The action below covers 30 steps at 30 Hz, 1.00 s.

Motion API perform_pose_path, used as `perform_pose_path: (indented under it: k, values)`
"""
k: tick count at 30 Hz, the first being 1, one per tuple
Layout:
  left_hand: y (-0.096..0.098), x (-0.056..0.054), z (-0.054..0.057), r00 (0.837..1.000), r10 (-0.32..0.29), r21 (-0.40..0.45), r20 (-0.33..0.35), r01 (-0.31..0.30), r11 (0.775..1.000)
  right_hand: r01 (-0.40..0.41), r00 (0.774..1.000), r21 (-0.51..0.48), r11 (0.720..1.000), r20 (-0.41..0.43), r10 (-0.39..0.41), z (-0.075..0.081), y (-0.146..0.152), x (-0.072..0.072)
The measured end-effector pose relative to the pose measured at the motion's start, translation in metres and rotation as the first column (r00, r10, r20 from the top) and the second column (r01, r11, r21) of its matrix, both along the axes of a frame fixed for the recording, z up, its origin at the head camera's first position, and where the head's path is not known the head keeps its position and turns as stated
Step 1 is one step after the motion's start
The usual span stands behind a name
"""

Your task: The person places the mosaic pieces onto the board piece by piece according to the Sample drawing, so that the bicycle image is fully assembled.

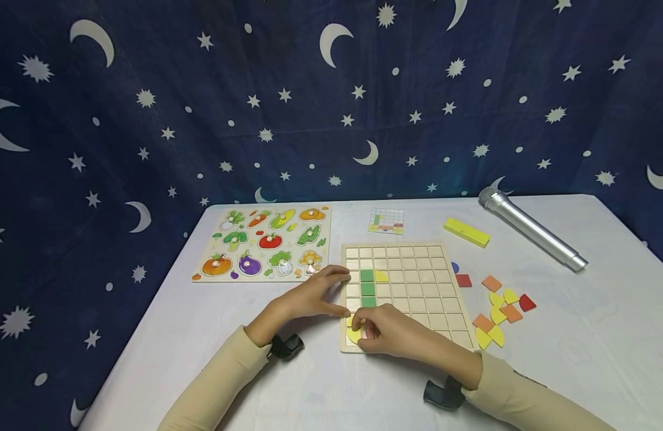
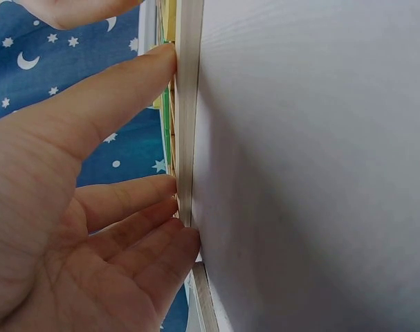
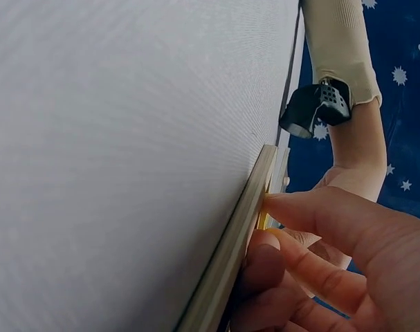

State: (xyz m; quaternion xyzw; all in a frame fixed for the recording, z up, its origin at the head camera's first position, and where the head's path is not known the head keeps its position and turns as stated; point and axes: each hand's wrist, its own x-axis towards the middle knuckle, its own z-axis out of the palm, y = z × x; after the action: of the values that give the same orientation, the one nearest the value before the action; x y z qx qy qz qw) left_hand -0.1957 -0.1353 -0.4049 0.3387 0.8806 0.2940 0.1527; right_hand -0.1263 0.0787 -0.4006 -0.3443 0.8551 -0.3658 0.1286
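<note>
The wooden grid board (image 1: 417, 290) lies on the white table. Three green square tiles (image 1: 367, 288) run down its second column, with a yellow quarter-circle tile (image 1: 382, 276) beside the top one. My left hand (image 1: 310, 296) touches the board's left edge, its thumb and fingers spread along the side in the left wrist view. At the lower left corner, my right hand (image 1: 388, 329) pinches a yellow tile (image 3: 263, 220) between thumb and forefinger, low over the grid. Other yellow pieces (image 1: 353, 335) sit in that corner, partly covered by the right fingers.
Loose yellow, orange and red tiles (image 1: 511, 313) lie right of the board. Behind it are a small pattern card (image 1: 386, 221), a yellow bar (image 1: 467, 232) and a silver microphone (image 1: 532, 228). A vegetable puzzle board (image 1: 267, 244) lies at the back left.
</note>
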Motion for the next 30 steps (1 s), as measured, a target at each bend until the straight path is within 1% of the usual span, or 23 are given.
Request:
perform_pose_path:
  k: [6,15,22,30]
  values:
    - [0.000,0.000,0.000,1.000,-0.003,-0.002,-0.001,0.003,1.000,0.000,1.000,-0.020,1.000,-0.003,0.000,-0.002,0.002,0.000]
    - [0.000,0.000,0.001,1.000,0.006,0.003,0.009,-0.006,1.000,0.013,0.999,-0.055,0.998,0.035,-0.011,0.000,0.008,-0.001]
    - [0.000,0.000,-0.001,1.000,0.002,0.004,-0.001,-0.002,1.000,0.022,0.998,-0.081,0.996,0.053,-0.017,0.003,0.015,0.002]
    - [0.000,0.000,0.000,1.000,0.003,0.005,0.005,-0.003,1.000,0.035,0.997,-0.113,0.993,0.073,-0.027,0.006,0.028,0.007]
